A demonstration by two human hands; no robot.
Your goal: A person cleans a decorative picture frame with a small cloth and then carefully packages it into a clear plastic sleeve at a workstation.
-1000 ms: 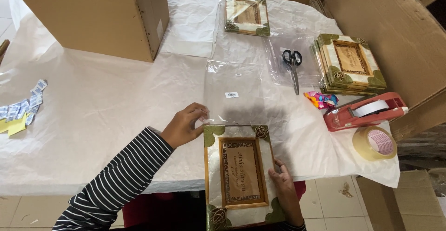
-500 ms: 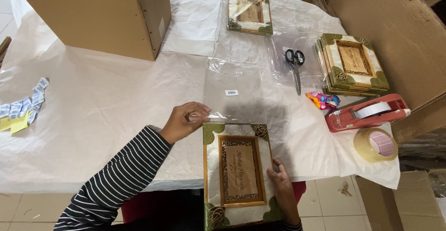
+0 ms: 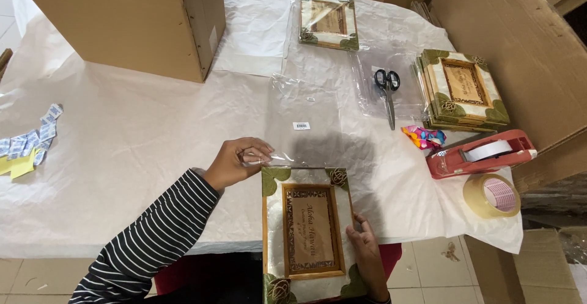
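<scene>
place: packing workshop | evidence: cardboard boxes [image 3: 140,16], tape dispenser [image 3: 480,154], stacked frames [image 3: 461,90]

A large cardboard box [image 3: 128,19] stands at the far left of the white-covered table [image 3: 122,139]. Black-handled scissors [image 3: 387,90] lie near a stack of framed plaques [image 3: 461,90]. A red tape dispenser [image 3: 480,153] sits beside a roll of tape [image 3: 492,195]. Small packets [image 3: 33,142] lie at the left edge.

Left hand [image 3: 235,160] went from flat on the clear bag [image 3: 304,120] to pinching its near edge with fingers [image 3: 260,154]. Framed plaque [image 3: 309,230] edged slightly toward the bag mouth.
</scene>
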